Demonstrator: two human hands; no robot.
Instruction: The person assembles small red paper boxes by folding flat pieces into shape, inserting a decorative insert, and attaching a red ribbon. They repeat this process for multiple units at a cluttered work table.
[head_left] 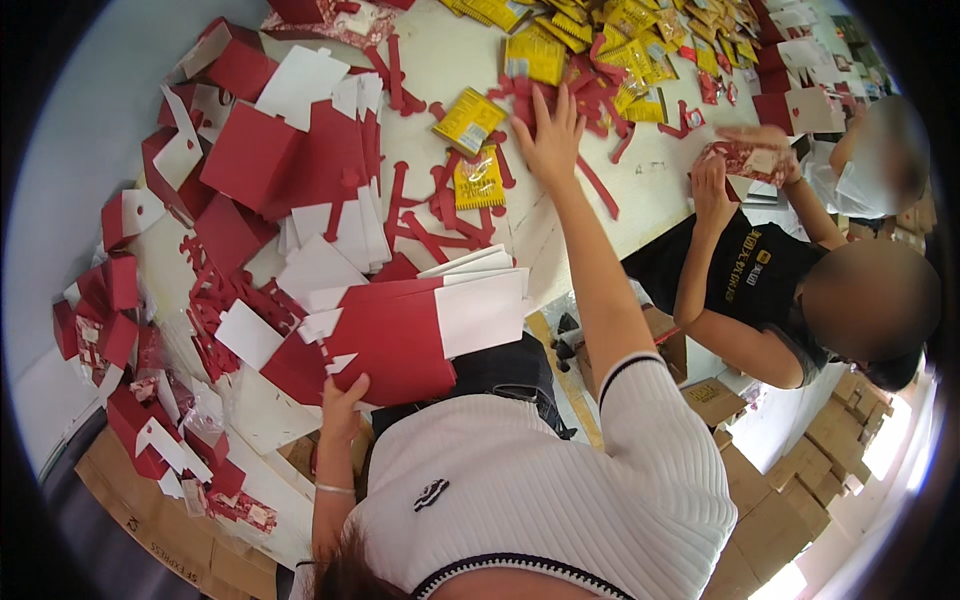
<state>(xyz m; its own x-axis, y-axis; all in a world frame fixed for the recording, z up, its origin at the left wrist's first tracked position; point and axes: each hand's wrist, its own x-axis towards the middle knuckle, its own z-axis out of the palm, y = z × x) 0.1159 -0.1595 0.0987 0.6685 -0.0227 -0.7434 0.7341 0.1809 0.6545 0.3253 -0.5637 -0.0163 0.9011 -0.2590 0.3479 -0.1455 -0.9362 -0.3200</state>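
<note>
A stack of flat red-and-white cardboard box blanks (400, 335) rests over the table's near edge, in front of my body. My left hand (345, 400) is closed on the stack's near corner, thumb on top. Farther off, my right hand (548, 145) reaches out with its fingers spread, over the edge of a pile of red paper strips (592, 100). Whether its fingertips touch the strips I cannot tell. Beside that hand lie yellow packets, one printed side up (469, 121) and another (479, 180) on loose red strips.
Folded red boxes (252, 155) and more flat blanks crowd the left side. Yellow packets (600, 35) heap at the far edge. On the right, a co-worker (750, 270) holds a patterned red box (745, 160). Brown cartons (770, 500) stand on the floor behind.
</note>
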